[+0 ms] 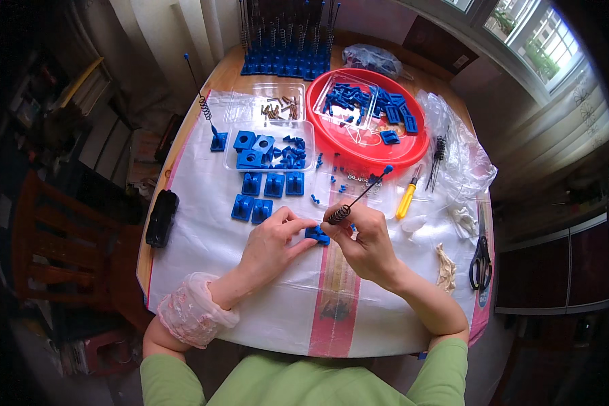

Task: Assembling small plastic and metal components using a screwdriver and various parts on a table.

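At the table's middle, a small square blue plastic base (317, 235) is pinched between the thumb and fingers of my left hand (272, 242). Just above it, my right hand (371, 247) grips a black coil spring (339, 214). A thin black rod rises from the spring, tilted to the far right, with a blue cap (388, 170) at its end. The spring's lower end is close to the base; my fingers hide whether they join. Several blue bases (274, 184) with raised middles lie in rows beyond my left hand.
A red basin (413, 154) holds blue parts. Clear boxes (229, 162) hold blue pieces and brass-coloured pins (287, 107). A finished-looking spring piece (218, 141) stands left, many more (287, 62) behind. Right lie a yellow-handled screwdriver (406, 201), loose springs (438, 154) and scissors (480, 264); left, a black case (162, 218).
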Tool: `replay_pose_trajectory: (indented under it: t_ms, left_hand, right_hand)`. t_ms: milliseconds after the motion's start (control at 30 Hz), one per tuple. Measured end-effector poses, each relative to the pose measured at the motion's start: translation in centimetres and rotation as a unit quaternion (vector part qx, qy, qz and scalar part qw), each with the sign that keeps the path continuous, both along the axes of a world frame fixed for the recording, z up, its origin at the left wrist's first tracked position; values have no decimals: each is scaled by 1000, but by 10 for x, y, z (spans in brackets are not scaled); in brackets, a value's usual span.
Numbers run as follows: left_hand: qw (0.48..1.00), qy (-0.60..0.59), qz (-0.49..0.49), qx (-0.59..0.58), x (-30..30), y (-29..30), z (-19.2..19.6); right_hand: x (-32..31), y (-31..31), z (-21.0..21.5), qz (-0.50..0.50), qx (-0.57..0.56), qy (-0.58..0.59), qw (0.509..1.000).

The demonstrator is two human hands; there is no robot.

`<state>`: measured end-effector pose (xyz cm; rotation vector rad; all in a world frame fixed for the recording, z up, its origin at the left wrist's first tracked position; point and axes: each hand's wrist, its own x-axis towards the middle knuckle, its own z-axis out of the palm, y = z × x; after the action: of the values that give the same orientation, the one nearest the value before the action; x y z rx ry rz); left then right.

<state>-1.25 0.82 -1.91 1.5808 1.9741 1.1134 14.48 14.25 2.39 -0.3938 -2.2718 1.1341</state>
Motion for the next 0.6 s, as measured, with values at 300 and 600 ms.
replay_pose_trajectory:
  t_ms: [300, 600]
  left_hand:
    - [1000, 8, 2, -1, -1, 0, -2]
    - [1000, 10, 2, 1, 0, 0, 0]
  right_hand:
    - [-2, -3, 2, 8, -24, 13, 1000]
    - [-2, -3, 3, 4, -23, 8, 1000]
